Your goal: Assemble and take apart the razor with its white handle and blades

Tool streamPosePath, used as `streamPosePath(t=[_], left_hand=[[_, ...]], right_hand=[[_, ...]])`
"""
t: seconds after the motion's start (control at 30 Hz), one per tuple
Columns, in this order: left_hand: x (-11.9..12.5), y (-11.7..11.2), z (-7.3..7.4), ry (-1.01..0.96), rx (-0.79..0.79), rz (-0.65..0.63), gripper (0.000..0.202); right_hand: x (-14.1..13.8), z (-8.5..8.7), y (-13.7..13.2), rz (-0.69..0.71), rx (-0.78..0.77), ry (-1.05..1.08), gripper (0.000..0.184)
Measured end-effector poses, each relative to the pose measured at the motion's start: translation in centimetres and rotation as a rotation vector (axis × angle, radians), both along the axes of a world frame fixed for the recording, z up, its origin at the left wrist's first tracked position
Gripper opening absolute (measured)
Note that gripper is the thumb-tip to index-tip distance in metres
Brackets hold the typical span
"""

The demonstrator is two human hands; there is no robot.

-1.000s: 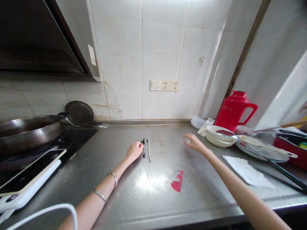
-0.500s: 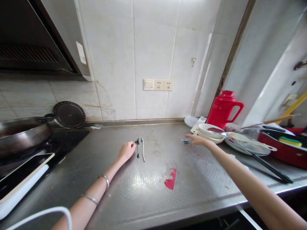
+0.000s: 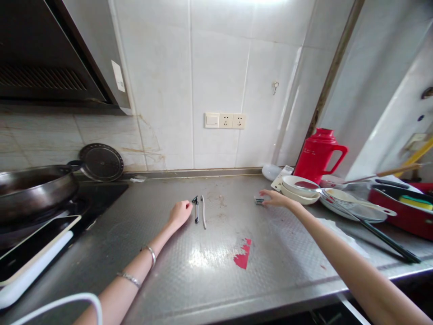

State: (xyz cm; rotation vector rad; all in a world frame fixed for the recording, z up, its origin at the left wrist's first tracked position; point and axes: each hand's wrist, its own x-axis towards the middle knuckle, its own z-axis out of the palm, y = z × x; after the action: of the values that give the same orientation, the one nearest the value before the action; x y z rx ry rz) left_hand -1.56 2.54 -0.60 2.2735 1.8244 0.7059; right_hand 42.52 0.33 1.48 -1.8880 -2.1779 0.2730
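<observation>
My left hand is closed on the left of the counter, its fingertips at the head of a slim dark razor. The razor lies flat with its handle towards me. Beside it, on the right, lies a thin whitish stick or cord, slightly bent. My right hand reaches to the right side, thumb and fingers around a small clear piece with dark stripes, like a razor head; its exact kind is unclear. Nearer to me lies a jagged red patch.
On the right stand white bowls, a plate with ladles, a red thermos and a red pan with a sponge. On the left are a metal pan, a black lid and a phone.
My right hand has shifted slightly left with the small striped piece, which shows more clearly. My left hand and the razor stay in place. The view has turned slightly left.
</observation>
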Motion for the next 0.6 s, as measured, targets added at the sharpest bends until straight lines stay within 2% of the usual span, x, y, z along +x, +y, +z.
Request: streamPosePath(t=[0.13, 0.43, 0.6], left_hand=[[0.1, -0.1, 0.1, -0.002, -0.020, 0.017, 0.033], [0.1, -0.7, 0.2, 0.006, -0.036, 0.024, 0.033], [0.0, -0.6, -0.2, 0.021, -0.026, 0.020, 0.033]], right_hand=[[-3.6, 0.3, 0.3, 0.095, 0.028, 0.060, 0.050], [-15.5, -0.7, 1.5, 0.338, 0.063, 0.159, 0.047], [-19.4, -1.2, 2.0, 0.388, 0.060, 0.184, 0.045]])
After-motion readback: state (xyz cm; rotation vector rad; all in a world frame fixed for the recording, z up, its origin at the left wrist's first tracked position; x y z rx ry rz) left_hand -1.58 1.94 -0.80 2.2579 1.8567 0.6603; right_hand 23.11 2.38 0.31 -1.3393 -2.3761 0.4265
